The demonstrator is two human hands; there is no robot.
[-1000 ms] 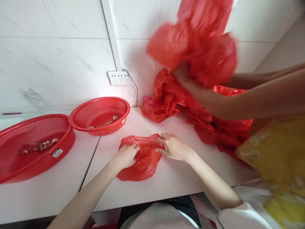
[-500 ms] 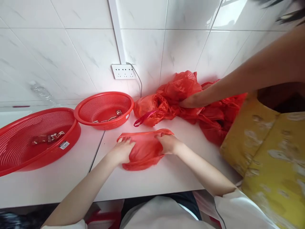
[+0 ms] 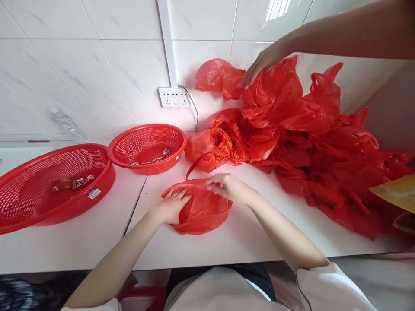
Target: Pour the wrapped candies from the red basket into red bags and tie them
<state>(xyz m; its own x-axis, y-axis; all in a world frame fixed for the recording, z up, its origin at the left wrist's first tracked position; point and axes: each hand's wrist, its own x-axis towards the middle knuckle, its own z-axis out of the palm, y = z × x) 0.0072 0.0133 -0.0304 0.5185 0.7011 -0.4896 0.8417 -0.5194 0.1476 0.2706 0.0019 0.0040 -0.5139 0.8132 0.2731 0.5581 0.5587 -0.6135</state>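
Observation:
A thin red plastic bag (image 3: 207, 214) lies on the white table in front of me, its mouth spread wide. My left hand (image 3: 173, 206) rests over the bag's left edge, fingers stretched and apart, reaching into the mouth. Above the bag's right rim is my right hand (image 3: 228, 188), fingers loosely bent and apart, slightly blurred, with nothing visible in them. Just behind the bag sits a roll of red plastic bags (image 3: 207, 149) with a dark pink strap (image 3: 196, 166).
Two red mesh baskets, a large one (image 3: 105, 183) and a smaller one (image 3: 180, 155), hold small wrapped packets at left. A heap of red bags (image 3: 308, 164) covers the right side. Another person's hand (image 3: 267, 62) touches its top. A socket strip (image 3: 174, 97) is on the tiled wall.
My right hand has lifted off the bag's rim, and the bag's mouth has become rounder. The other person's arm has moved up, and red bags are now raised and piled higher at right.

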